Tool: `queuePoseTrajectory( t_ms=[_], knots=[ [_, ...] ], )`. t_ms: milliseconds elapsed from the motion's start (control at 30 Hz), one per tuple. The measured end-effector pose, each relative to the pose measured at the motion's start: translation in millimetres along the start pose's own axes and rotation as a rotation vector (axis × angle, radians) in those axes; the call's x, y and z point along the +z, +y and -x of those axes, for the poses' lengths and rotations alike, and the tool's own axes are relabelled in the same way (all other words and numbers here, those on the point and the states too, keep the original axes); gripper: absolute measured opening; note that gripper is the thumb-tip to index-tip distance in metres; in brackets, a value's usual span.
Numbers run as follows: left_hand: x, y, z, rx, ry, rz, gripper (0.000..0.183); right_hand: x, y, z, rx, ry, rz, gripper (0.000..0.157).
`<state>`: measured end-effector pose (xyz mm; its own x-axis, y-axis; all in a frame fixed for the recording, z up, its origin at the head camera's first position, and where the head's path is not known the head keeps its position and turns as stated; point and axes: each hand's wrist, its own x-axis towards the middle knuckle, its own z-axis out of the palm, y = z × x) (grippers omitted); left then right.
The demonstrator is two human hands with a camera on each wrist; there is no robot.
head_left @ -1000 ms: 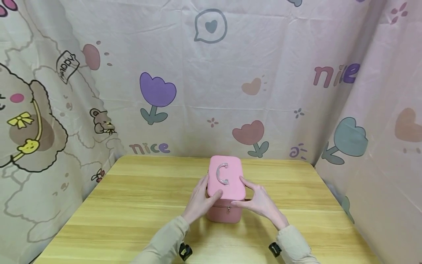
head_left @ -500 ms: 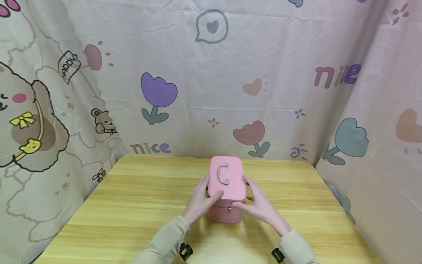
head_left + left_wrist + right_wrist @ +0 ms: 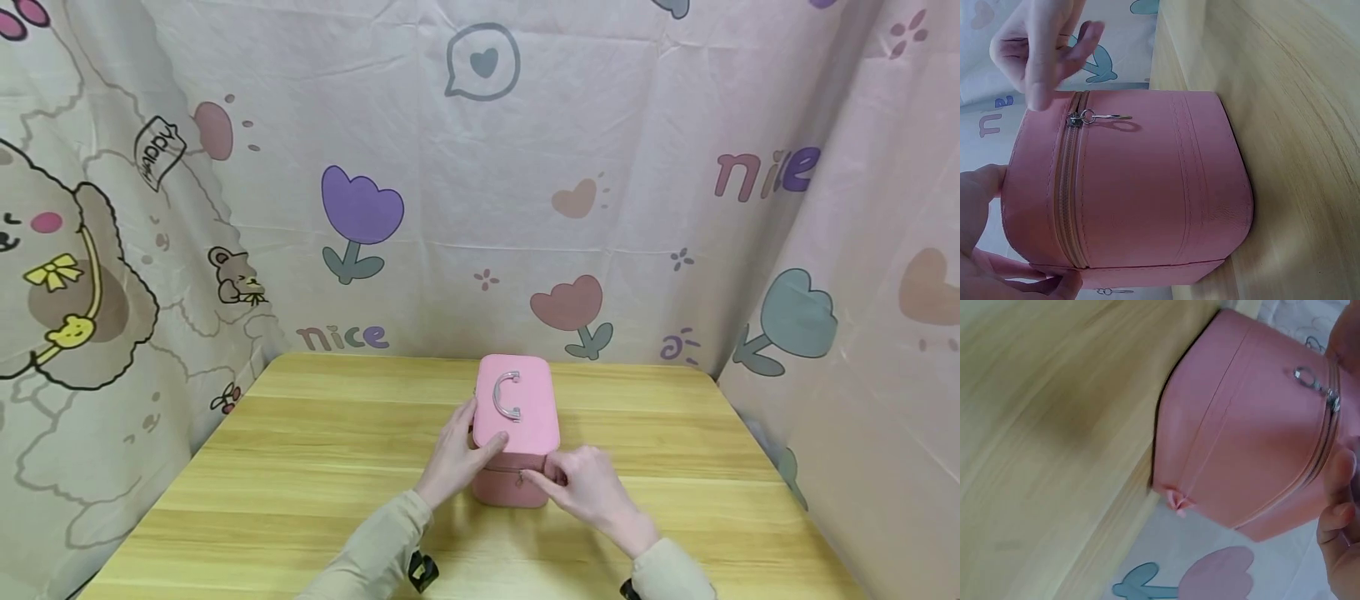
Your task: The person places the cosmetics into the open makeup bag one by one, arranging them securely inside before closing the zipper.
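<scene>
A pink vanity case (image 3: 525, 396) with a silver handle (image 3: 497, 398) on its lid stands upright on the table. My left hand (image 3: 453, 454) grips its left side, thumb on the lid. Beside the case's front right corner is my right hand (image 3: 592, 487), thumb extended and fingers loosely curled, nothing visible in its grasp. In the left wrist view a metal zipper pull (image 3: 1110, 117) hangs loose from the slider, just below that hand. The zipper (image 3: 1066, 187) runs closed along the visible side. Whatever the case contains is hidden.
The wooden table (image 3: 337, 433) extends around the case on all sides. Behind it and at both sides hangs a printed curtain (image 3: 465, 167). A second zipper pull (image 3: 1113, 291) and a small pink bow (image 3: 1177, 501) show on the case.
My right hand has left the case's right side, drawing its fingers in and moving forward to the front corner near the zipper pull. The left hand and the case stay put.
</scene>
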<state>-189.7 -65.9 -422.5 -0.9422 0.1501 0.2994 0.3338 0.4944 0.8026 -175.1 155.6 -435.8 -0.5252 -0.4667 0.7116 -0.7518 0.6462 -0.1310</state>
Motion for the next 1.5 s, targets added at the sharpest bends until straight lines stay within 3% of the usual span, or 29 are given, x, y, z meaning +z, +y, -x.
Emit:
queuePoseTrajectory(
  t_ms=[200, 600, 833, 1067, 1367, 1500],
  knots=[
    [0.3, -0.4, -0.6, 0.015, 0.003, 0.010, 0.083, 2.1, -14.5, -2.5, 0.029, -0.128, 0.119, 0.044],
    [0.4, -0.5, -0.7, 0.025, 0.006, 0.021, 0.082, 11.1, -31.2, -3.4, 0.244, -0.183, 0.102, 0.046],
    [0.5, -0.8, -1.2, 0.023, 0.011, 0.026, 0.082, 14.0, -35.7, -3.4, 0.233, -0.146, 0.164, 0.033],
    [1.1, -1.8, -1.5, 0.034, 0.015, 0.021, 0.082, 13.5, -33.1, 0.4, 0.152, -0.084, 0.214, 0.043],
    [1.1, -2.8, -2.1, 0.049, 0.015, 0.030, 0.081, 3.2, -28.4, -0.9, 0.235, -0.234, -0.042, 0.015],
    [0.6, -1.8, -2.0, 0.045, 0.011, 0.027, 0.081, 0.2, -26.4, -1.1, 0.266, -0.254, -0.099, 0.021]
  ],
)
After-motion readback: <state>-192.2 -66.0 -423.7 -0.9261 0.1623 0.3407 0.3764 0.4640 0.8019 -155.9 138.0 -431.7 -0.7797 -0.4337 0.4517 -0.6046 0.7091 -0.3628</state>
